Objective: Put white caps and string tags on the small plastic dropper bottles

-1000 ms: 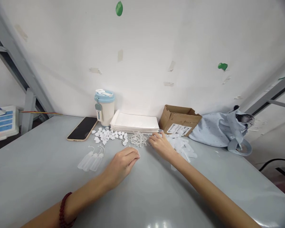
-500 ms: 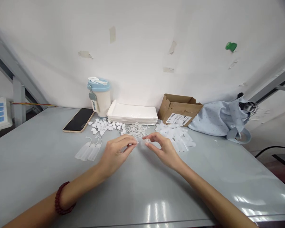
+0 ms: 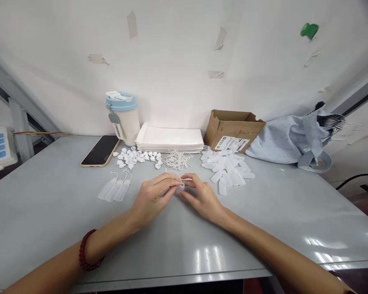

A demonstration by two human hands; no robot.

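In the middle of the grey table [image 3: 178,245], my right hand [image 3: 204,198] grips a small translucent plastic bottle [image 3: 180,188], its neck pointing up between the fingers. My left hand [image 3: 155,194] pinches a thin white curved piece [image 3: 171,171] right beside the bottle's neck; the fingers hide whether the two touch. Just beyond the hands lies a pile of similar thin white pieces [image 3: 178,159]. Left of it are several small white caps [image 3: 131,156]. To the right is a heap of translucent bottles [image 3: 228,169]. Near my left hand, 3 bottles with thin curved tips [image 3: 114,190] lie side by side.
A phone [image 3: 100,150] and a cream tumbler with a blue lid [image 3: 127,122] are at the back left. Stacked white envelopes [image 3: 171,136] lie against the wall. An open cardboard box [image 3: 234,130] and a light blue cloth bag [image 3: 282,139] stand at the back right.
My hands have come together: the thin white piece in my left hand is now at the neck of the bottle in my right. The camera view has shifted slightly.
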